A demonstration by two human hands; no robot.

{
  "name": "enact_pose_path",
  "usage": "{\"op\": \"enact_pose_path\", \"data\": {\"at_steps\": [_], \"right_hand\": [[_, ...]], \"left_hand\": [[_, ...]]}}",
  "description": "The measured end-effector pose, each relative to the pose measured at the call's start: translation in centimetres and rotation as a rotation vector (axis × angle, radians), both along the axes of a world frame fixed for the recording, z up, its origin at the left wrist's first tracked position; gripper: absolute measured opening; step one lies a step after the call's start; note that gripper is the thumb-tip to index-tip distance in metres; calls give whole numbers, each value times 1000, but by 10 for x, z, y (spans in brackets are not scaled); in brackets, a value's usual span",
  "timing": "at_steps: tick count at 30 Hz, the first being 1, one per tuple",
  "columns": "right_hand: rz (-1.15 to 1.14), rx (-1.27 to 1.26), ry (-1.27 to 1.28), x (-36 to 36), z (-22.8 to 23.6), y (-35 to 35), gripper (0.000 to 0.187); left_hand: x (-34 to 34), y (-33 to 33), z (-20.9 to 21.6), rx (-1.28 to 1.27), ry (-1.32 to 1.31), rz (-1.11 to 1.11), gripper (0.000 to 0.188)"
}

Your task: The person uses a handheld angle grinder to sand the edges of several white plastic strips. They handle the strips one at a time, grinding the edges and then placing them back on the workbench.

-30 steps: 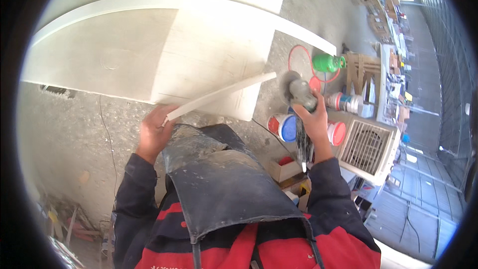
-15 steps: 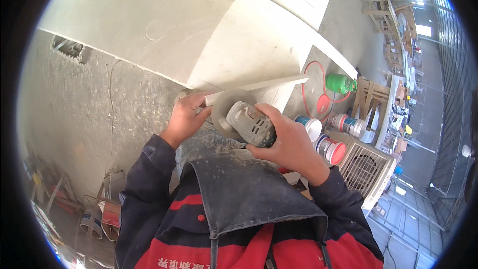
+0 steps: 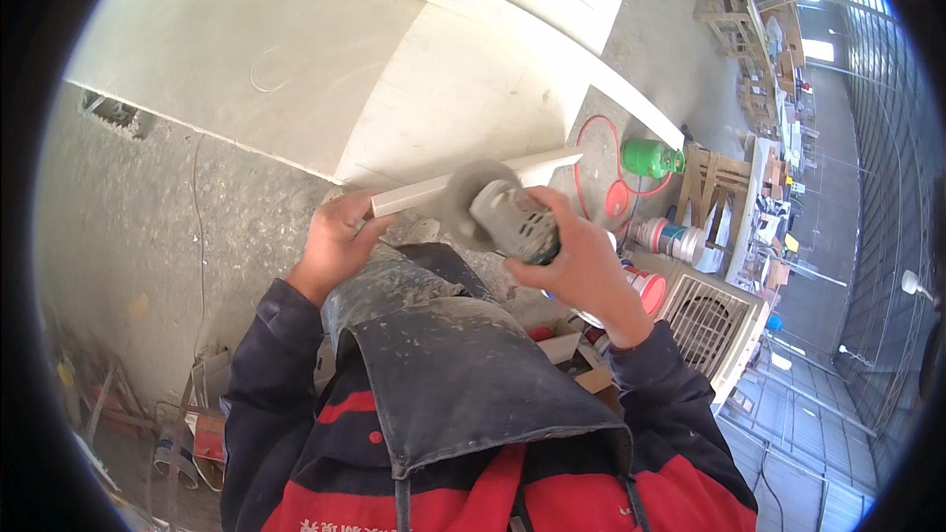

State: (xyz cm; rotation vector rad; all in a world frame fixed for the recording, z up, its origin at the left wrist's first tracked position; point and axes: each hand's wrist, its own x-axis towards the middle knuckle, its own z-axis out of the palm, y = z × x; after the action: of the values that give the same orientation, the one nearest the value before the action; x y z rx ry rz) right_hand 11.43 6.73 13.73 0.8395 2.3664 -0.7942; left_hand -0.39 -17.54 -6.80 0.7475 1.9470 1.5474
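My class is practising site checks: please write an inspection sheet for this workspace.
Surface: large flat pale panel, partly sunlit.
Things in hand: long narrow white strip; grey angle grinder with round disc, contact with strip unclear.
Clutter: green metal gas cylinder; round red-lidded bucket.
Hands: left hand holds strip's end; right hand holds grinder.
Cables: thin dark cable; red looped hose.
Surroundings: beige louvred box; brown wooden framework.

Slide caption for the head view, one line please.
Left hand holding a white strip, right hand holding a grinder close to it, near a large pale panel.
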Motion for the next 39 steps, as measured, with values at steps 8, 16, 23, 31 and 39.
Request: {"op": "enact_pose_path", "data": {"at_steps": [8,16,23,31,39], "right_hand": [[-195,161,108,43,-7,73,78],[-312,308,220,81,-30,135,78],[-637,243,501,138,-35,109,78],[-534,175,428,131,-24,37,78],[-250,59,303,89,-24,-2,80]], "left_hand": [[2,-3,-2,-7,38,28,23],[3,-5,-5,-33,-105,38,20],[-7,-22,13,-67,-617,18,19],[14,-23,53,-512,414,112,67],[1,-15,14,-448,917,-46,56]]}}
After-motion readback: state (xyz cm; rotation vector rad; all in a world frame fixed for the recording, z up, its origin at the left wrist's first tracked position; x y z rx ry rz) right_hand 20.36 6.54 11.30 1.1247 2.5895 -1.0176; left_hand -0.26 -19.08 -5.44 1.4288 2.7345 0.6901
